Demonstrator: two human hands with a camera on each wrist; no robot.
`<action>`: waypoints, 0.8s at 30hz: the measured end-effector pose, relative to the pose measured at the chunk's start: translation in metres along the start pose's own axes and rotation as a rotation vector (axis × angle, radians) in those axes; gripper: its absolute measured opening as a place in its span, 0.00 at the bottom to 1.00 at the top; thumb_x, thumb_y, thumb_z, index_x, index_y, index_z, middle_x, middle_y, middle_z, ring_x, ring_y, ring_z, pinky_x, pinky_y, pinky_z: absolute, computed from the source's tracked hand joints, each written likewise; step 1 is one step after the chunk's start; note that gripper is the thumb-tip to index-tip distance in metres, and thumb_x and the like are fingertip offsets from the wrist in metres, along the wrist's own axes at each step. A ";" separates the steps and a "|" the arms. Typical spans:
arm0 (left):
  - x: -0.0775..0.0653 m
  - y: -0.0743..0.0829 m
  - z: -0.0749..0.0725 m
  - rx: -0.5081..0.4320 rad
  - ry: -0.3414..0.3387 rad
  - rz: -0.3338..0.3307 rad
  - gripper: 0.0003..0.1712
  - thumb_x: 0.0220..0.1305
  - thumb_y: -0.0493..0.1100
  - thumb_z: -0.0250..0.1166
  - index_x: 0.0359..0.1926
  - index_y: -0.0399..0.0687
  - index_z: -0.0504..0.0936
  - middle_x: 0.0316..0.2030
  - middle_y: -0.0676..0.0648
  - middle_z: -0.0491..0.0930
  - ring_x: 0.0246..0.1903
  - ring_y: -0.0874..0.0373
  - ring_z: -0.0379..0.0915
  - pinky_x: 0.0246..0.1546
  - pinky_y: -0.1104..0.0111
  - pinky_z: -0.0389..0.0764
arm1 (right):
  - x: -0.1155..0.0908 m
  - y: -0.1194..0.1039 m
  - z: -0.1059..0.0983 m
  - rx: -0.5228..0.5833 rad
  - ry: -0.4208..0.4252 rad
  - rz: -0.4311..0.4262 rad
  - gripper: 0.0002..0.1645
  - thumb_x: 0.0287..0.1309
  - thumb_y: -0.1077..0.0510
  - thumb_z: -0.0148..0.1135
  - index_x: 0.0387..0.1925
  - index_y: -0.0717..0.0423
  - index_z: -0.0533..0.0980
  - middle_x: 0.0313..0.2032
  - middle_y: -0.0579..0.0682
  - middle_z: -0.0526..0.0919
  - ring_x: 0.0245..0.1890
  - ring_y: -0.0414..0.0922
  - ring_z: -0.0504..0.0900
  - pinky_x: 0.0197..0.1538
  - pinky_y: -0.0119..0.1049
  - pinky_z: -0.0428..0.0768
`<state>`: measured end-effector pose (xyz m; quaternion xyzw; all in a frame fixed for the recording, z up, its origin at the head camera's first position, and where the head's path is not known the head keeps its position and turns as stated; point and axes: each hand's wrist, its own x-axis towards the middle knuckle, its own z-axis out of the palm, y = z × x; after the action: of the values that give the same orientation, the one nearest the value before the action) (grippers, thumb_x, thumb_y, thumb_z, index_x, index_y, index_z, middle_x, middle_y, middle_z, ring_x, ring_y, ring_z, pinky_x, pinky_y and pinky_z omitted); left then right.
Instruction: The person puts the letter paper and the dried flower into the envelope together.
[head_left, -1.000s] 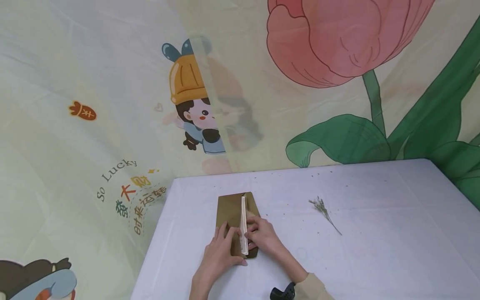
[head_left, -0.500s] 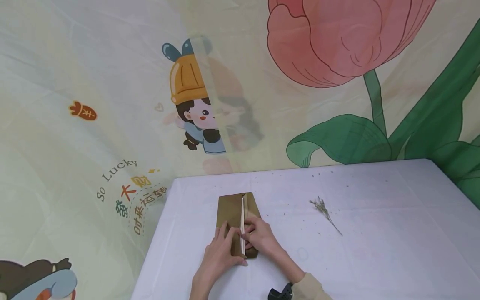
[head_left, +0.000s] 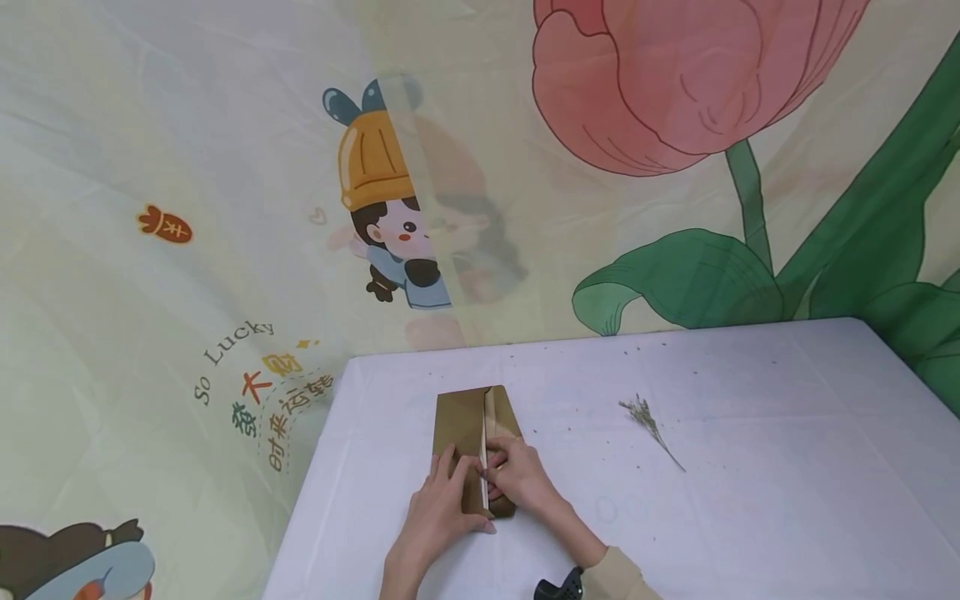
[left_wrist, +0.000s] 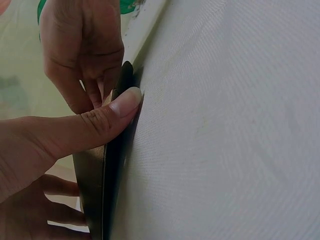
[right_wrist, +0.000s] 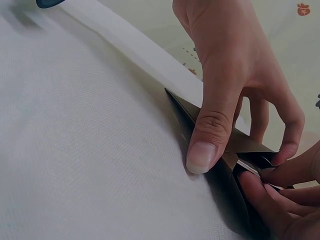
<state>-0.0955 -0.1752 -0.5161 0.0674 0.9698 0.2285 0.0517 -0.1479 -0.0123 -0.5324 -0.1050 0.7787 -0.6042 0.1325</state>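
A brown paper envelope [head_left: 459, 417] lies on the white table, its flap [head_left: 504, 408] folded out to the right. My left hand [head_left: 441, 508] holds its left part, thumb at the near edge and fingers spread over the top. In the right wrist view, a left fingertip [right_wrist: 286, 154] lifts the edge of the envelope's mouth. At that mouth, my right hand [head_left: 525, 477] pinches a thin white wad of paper or card [head_left: 484, 492], now showing only as a narrow strip. The rest of it is hidden inside the envelope and behind the fingers.
To the right on the table [head_left: 750, 500] lies a small dried flower sprig [head_left: 647, 418]. Dark crumbs are scattered around it and toward the back edge. A printed cloth backdrop [head_left: 262, 167] hangs behind the table.
My right hand has shifted slightly left, and the white wad has gone further into the envelope, so a thinner strip shows. The left hand has stayed in place.
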 end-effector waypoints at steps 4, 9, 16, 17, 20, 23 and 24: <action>-0.001 0.001 -0.001 -0.001 -0.002 0.000 0.44 0.37 0.58 0.86 0.55 0.66 0.70 0.74 0.28 0.61 0.70 0.19 0.56 0.46 0.26 0.73 | -0.001 0.000 0.001 0.001 0.000 -0.007 0.31 0.58 0.73 0.67 0.63 0.76 0.71 0.30 0.56 0.86 0.18 0.46 0.86 0.23 0.37 0.84; -0.001 0.001 -0.001 0.003 0.003 0.005 0.45 0.37 0.59 0.86 0.56 0.64 0.71 0.74 0.28 0.60 0.70 0.20 0.56 0.46 0.27 0.73 | -0.001 0.000 0.002 0.007 -0.009 -0.011 0.31 0.57 0.74 0.64 0.63 0.77 0.70 0.31 0.59 0.87 0.20 0.49 0.87 0.24 0.38 0.85; 0.000 0.000 -0.001 0.002 0.008 0.011 0.46 0.36 0.59 0.86 0.57 0.64 0.71 0.74 0.28 0.60 0.70 0.19 0.57 0.46 0.26 0.73 | -0.001 0.000 0.002 0.001 -0.003 -0.015 0.30 0.58 0.74 0.64 0.63 0.77 0.71 0.31 0.58 0.87 0.19 0.49 0.87 0.23 0.36 0.84; 0.000 0.000 -0.001 0.003 0.007 0.013 0.46 0.36 0.59 0.86 0.57 0.64 0.71 0.74 0.28 0.60 0.70 0.19 0.57 0.46 0.26 0.73 | -0.001 0.000 0.002 0.002 0.000 -0.016 0.30 0.58 0.74 0.64 0.63 0.77 0.71 0.31 0.58 0.87 0.19 0.49 0.87 0.23 0.37 0.84; 0.000 0.001 -0.001 0.004 0.006 0.014 0.46 0.36 0.59 0.86 0.56 0.65 0.71 0.74 0.27 0.60 0.70 0.19 0.57 0.46 0.26 0.73 | -0.002 -0.001 0.002 0.003 0.006 -0.019 0.28 0.59 0.73 0.65 0.61 0.76 0.72 0.30 0.58 0.87 0.19 0.50 0.87 0.23 0.37 0.84; 0.000 0.000 -0.001 0.007 0.007 0.013 0.45 0.36 0.59 0.86 0.55 0.65 0.71 0.73 0.27 0.61 0.70 0.19 0.56 0.46 0.26 0.73 | -0.002 -0.001 0.001 0.018 0.009 -0.031 0.26 0.58 0.73 0.65 0.60 0.76 0.74 0.29 0.59 0.87 0.19 0.51 0.87 0.23 0.37 0.85; 0.000 0.000 -0.001 0.009 0.008 0.013 0.45 0.36 0.59 0.86 0.55 0.65 0.71 0.73 0.27 0.61 0.70 0.19 0.56 0.46 0.26 0.73 | -0.003 -0.001 0.001 0.022 0.008 -0.034 0.26 0.58 0.74 0.64 0.59 0.76 0.74 0.29 0.59 0.87 0.19 0.52 0.87 0.23 0.37 0.85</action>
<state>-0.0953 -0.1756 -0.5148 0.0732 0.9705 0.2248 0.0462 -0.1450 -0.0125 -0.5319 -0.1144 0.7705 -0.6155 0.1200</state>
